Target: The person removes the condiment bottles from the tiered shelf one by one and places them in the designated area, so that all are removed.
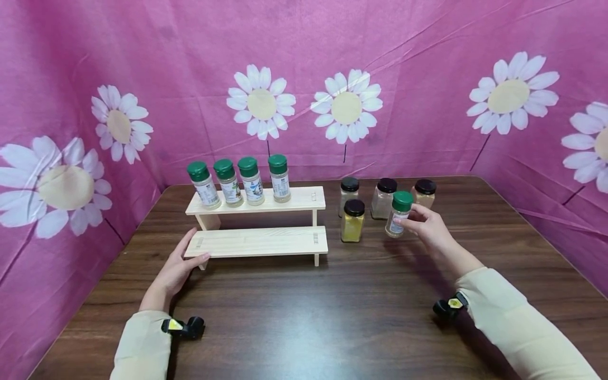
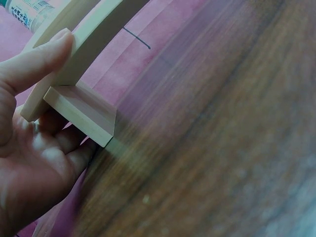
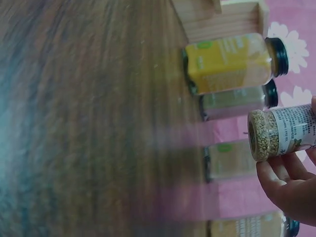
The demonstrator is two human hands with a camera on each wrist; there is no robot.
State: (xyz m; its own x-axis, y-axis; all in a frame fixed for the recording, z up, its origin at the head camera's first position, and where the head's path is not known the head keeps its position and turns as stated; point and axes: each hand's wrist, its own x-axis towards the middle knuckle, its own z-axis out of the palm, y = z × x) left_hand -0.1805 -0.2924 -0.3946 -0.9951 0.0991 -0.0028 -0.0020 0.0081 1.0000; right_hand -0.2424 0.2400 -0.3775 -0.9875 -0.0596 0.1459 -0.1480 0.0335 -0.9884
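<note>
My left hand point(image 1: 172, 274) grips the left end of a two-tier wooden rack point(image 1: 256, 241). In the left wrist view its thumb point(image 2: 42, 61) lies along the board's edge while the other fingers reach underneath, partly hidden. On the right, my right hand point(image 1: 431, 231) holds a small spice jar point(image 1: 396, 217) with a green cap. The right wrist view shows pale round grains and a printed label on that jar point(image 3: 284, 132), its base held up off the table. Several matching green-capped jars point(image 1: 254, 191) stand in a row on the rack's upper tier.
Black-capped square jars stand around the held jar: a yellow one point(image 1: 352, 224) in front, others point(image 1: 349, 192), point(image 1: 382, 200) and a tan one point(image 1: 424, 193) behind. A pink cloth point(image 1: 304, 47) with daisies hangs behind the brown wooden table point(image 1: 294, 316).
</note>
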